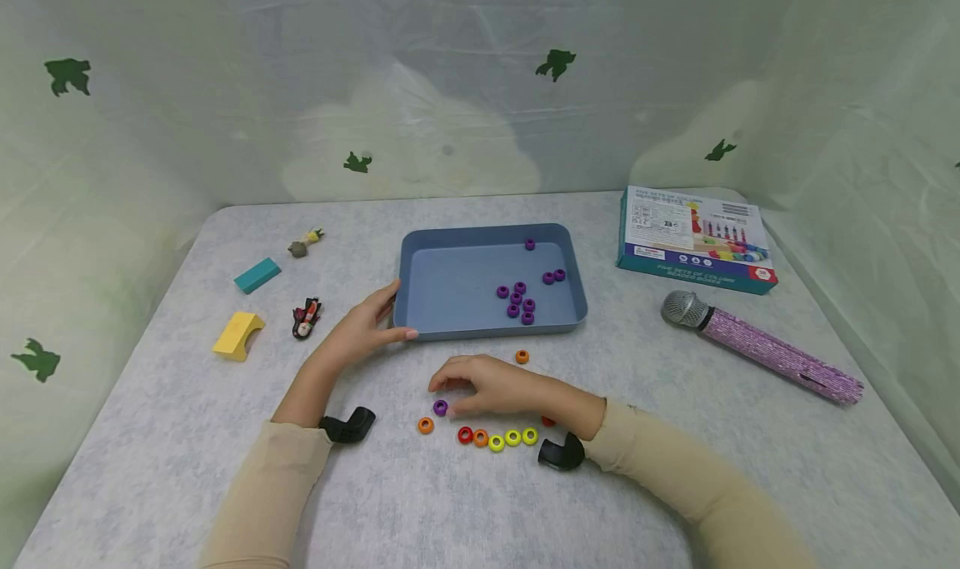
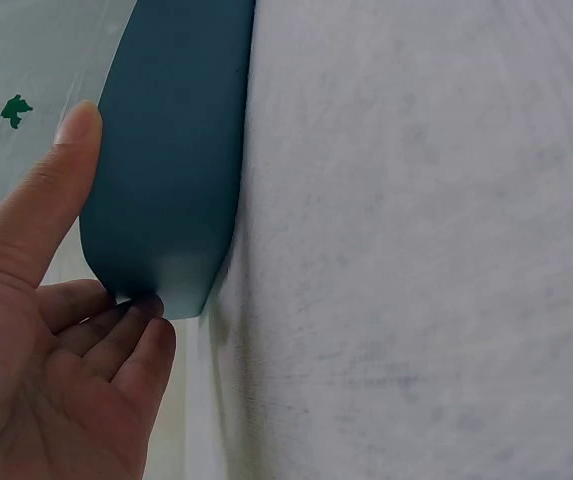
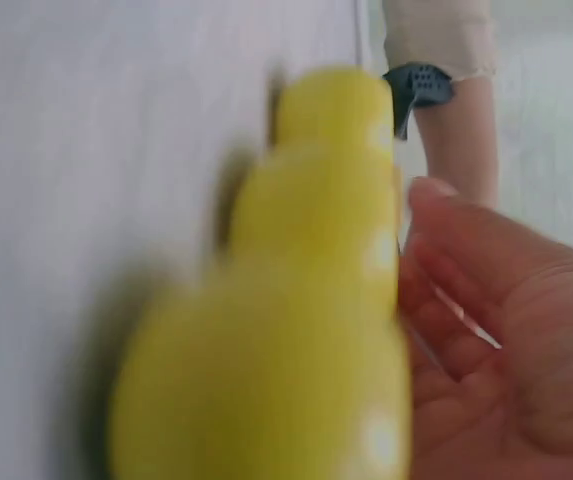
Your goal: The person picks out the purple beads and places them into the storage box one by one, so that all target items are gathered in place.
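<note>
My left hand [image 1: 358, 329] holds the near left corner of a blue-grey tray [image 1: 480, 332], with the thumb along the front wall and the fingers at the left side. Several purple beads [image 1: 516, 298] lie in the tray's right half. In front of it my right hand [image 1: 491, 384] hovers low, thumb and fingers curved apart. A loose purple bead [image 1: 440, 407] is right at its thumb tip. Below that hand runs a row with a red bead [image 1: 465, 435], an orange bead [image 1: 481, 438] and three yellow beads [image 1: 513, 437], which loom blurred in the right wrist view.
Other orange beads [image 1: 426, 425] lie nearby, and a reddish bead [image 1: 548, 421] is partly under the right forearm. At left are a teal block [image 1: 257, 276], a yellow arch block [image 1: 238, 336] and small figures [image 1: 306, 318]. A bead-set box [image 1: 697, 240] and glittery microphone [image 1: 772, 352] lie at right.
</note>
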A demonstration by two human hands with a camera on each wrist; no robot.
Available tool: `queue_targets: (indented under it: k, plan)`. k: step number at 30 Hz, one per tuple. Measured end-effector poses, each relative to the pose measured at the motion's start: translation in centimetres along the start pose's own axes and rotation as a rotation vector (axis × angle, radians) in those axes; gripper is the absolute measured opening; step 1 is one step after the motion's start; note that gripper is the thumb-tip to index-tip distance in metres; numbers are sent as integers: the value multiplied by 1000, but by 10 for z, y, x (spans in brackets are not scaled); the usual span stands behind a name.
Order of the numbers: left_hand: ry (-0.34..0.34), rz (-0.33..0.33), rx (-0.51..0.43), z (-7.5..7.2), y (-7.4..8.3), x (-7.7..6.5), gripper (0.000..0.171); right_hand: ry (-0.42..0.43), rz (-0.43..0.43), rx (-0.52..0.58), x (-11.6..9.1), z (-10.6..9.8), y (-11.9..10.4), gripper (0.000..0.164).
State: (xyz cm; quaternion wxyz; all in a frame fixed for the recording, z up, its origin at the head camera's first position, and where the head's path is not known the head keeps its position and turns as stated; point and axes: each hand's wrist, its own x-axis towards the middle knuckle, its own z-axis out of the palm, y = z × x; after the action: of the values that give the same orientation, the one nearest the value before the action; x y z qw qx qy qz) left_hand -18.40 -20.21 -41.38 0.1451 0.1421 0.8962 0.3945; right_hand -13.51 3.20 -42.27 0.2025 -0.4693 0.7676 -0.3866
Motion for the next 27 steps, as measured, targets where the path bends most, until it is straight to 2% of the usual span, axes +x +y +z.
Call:
queue_targets:
  k: [7,11,14,19,22,25,27]
  plan:
    - [2,9,-6,0,-1,-1,93,-39,-13,-45,5,9,1,18]
    - [2,11,-7,0,-2,-1,94,-27,0,-46,5,8,-3,17]
    - [3,10,-8,1,-2,-2,94,8,-3,-21,2,0,-9,17]
    - [3,4,-7,0,-1,-2,93,140,-35,-1,-1,-32,-14,20]
    - [-1,-1,-1,0,-1,-1,94,256,-31,15,-3,-55,-5,22]
    - [-5,-3,2,0,0,-1,94,381,35,53,-4,-78,12,22]
    - [-4,-2,4,-1,1,-2,94,447,109,71,-5,-90,29,24]
